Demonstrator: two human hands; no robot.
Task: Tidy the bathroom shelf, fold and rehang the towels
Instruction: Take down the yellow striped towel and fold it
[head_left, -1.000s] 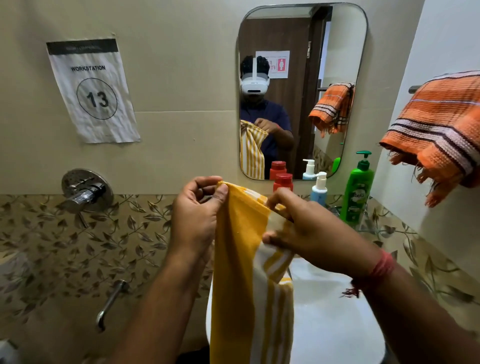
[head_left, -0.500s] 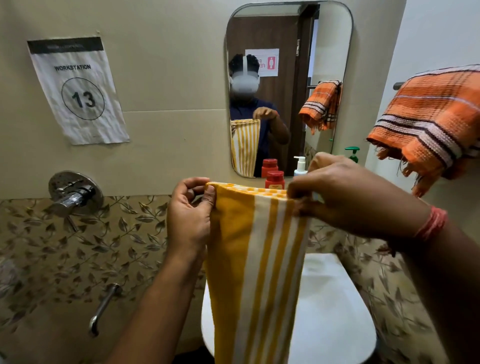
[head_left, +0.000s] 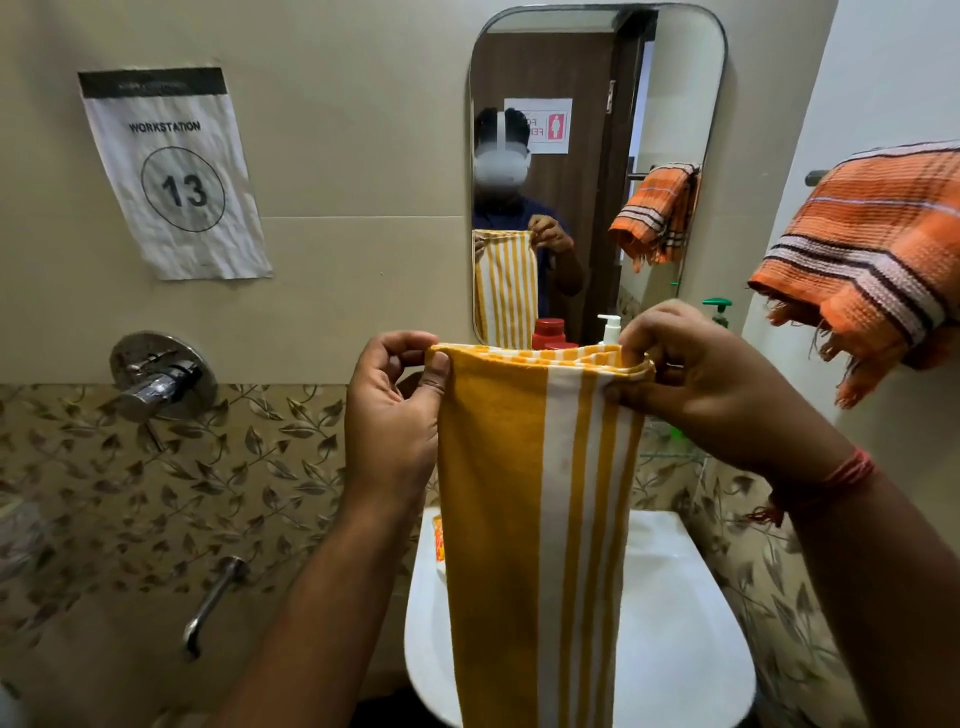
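A yellow towel with white stripes (head_left: 535, 519) hangs folded lengthwise in front of me, over the white toilet lid (head_left: 670, 649). My left hand (head_left: 395, 415) pinches its top left corner. My right hand (head_left: 701, 384) pinches the top right corner, with a red thread on that wrist. An orange striped towel (head_left: 862, 260) hangs bunched on a rail at the right wall. Behind the yellow towel stand a red-capped bottle (head_left: 548, 332), a white pump bottle (head_left: 609, 327) and a green pump top (head_left: 718, 306), mostly hidden.
A mirror (head_left: 597, 104) on the back wall reflects me and both towels. A chrome tap (head_left: 156, 384) and a spout (head_left: 213, 603) stick out of the wall at left. A paper sign "Workstation 13" (head_left: 171, 176) hangs at upper left.
My right hand has moved right along the top edge, spreading the yellow towel from a narrow bunch to a flat stretched width. The left hand has kept its corner.
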